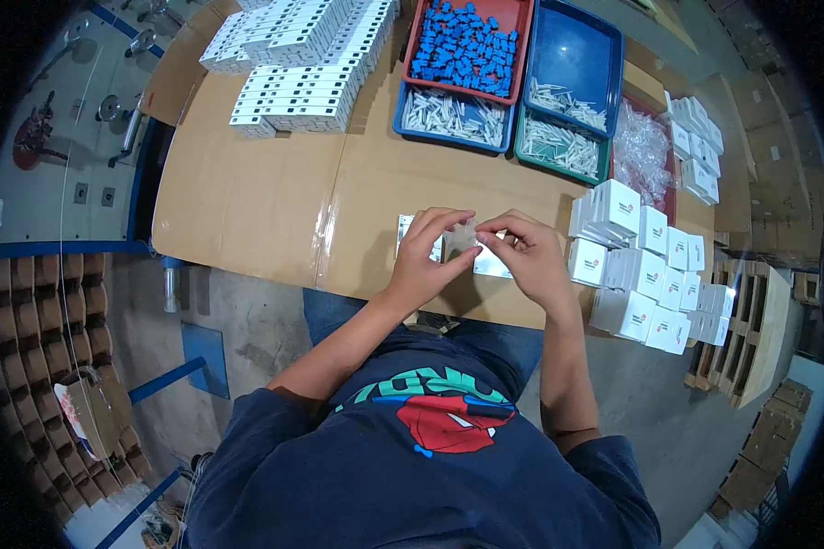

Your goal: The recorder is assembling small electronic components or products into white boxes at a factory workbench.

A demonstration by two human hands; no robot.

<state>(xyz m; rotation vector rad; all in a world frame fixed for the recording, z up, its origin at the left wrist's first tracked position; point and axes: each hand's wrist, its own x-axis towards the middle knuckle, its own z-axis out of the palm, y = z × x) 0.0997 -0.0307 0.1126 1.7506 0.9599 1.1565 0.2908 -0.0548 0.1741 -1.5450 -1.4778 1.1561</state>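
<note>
Between my two hands, above the cardboard-covered table near its front edge, is a small clear plastic bag [460, 238]. My left hand [421, 259] pinches it from the left, thumb and fingers closed on its side. My right hand [529, 256] grips its upper right edge between thumb and fingertips. What the bag contains, if anything, is too small to make out. Beneath the hands lie a flat white-and-silver piece [404, 229] at the left and a bright white piece [491, 264] at the right, both partly covered by my fingers.
Stacked white boxes [636, 274] stand right of my right hand. Beyond are a red tray [519, 55] of blue plastic parts, blue [398, 123] and green [558, 170] trays of white sticks, and a heap of clear bags [641, 151]. More white boxes [302, 96] are piled far left.
</note>
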